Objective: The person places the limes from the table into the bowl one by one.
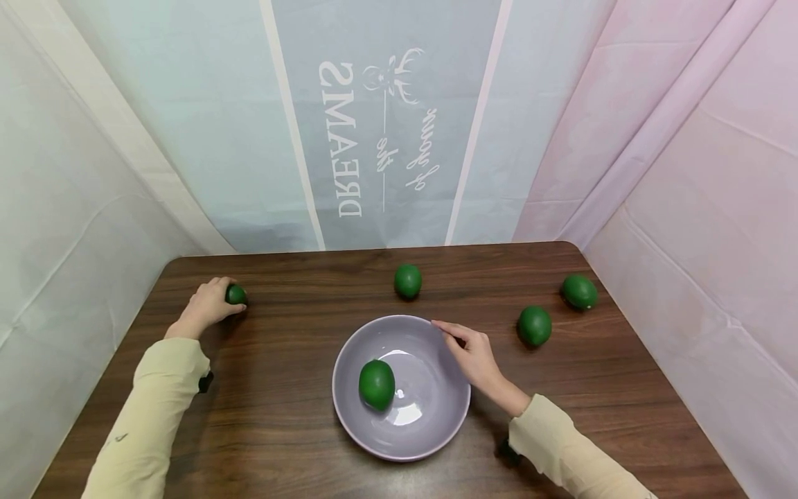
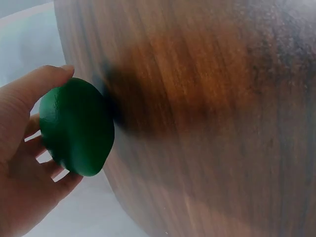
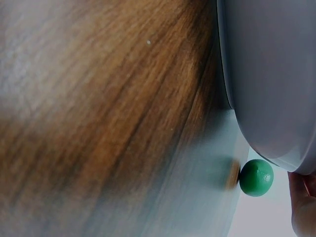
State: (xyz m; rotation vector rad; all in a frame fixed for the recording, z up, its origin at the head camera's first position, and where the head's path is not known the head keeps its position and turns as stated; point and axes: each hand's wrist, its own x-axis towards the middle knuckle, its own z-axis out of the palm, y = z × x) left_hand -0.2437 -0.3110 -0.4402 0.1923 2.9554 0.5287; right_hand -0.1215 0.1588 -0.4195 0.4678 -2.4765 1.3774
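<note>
At the table's far left, my left hand (image 1: 209, 303) has its fingers and thumb around a dark green lime (image 1: 235, 294). The left wrist view shows the thumb over one side of this lime (image 2: 76, 127) and the fingers behind it, close to the wood. My right hand (image 1: 475, 353) pinches the far right rim of a grey-purple bowl (image 1: 430, 416). Inside the bowl, left of its middle, lies another lime (image 1: 377, 384). In the right wrist view the bowl's outer wall (image 3: 271, 74) fills the upper right, and only some fingers (image 3: 302, 212) show.
Beyond the bowl sits a lime (image 1: 408, 281) near the table's back edge. Two more, a nearer lime (image 1: 535, 326) and a farther lime (image 1: 580, 292), lie to the right. A printed curtain (image 1: 386, 229) hangs behind the brown wooden table (image 1: 280, 388), with pale cloth at both sides.
</note>
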